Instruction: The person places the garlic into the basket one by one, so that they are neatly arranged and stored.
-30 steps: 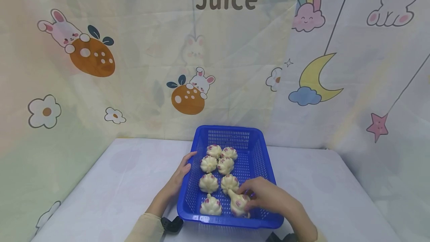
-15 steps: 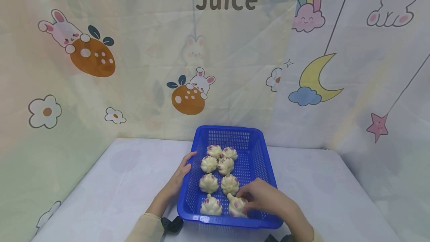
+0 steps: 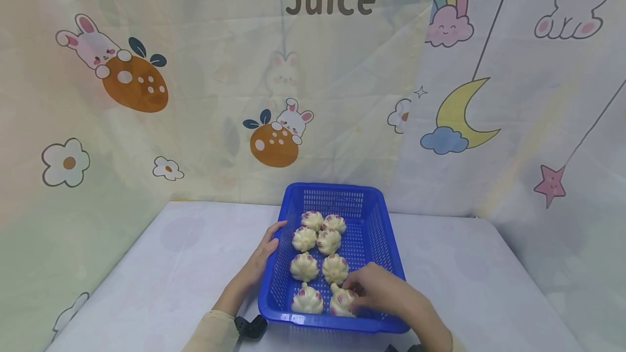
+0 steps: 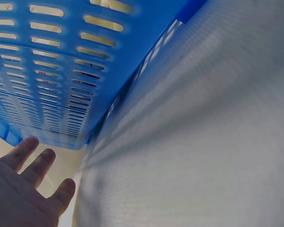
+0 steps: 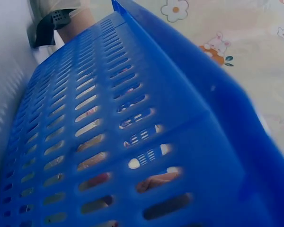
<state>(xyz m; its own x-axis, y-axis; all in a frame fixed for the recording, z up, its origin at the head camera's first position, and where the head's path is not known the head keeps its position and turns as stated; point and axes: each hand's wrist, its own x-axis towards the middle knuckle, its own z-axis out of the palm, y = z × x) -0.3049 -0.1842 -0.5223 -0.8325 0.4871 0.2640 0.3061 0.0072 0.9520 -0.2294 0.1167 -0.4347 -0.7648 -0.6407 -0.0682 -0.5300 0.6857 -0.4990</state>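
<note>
A blue plastic basket [image 3: 337,321] holds several white garlic bulbs marked with purple, standing in two columns. My right hand [image 3: 381,289] reaches over the near right rim and holds the front right garlic bulb [image 3: 340,303] between thumb and fingers, its stem end facing away from me. Left of that bulb stands another garlic bulb [image 3: 307,300], and just beyond it one more bulb [image 3: 335,269]. My left hand [image 3: 256,261] lies along the basket's left side; in the left wrist view its fingers [image 4: 40,168] are extended and spread. Through the basket slots, the right wrist view shows parts of the right hand.
The basket stands on a white-covered table [image 3: 205,243]. Behind it hangs a printed curtain [image 3: 210,124] with rabbits and flowers. Bare basket floor [image 3: 356,238] shows along the right side. A black wrist device [image 3: 250,327] sits on the left wrist.
My right hand has shifted the front right garlic bulb slightly left and toward the basket's near wall, and the bulb has turned more in line with the column. The left hand stays where it was.
</note>
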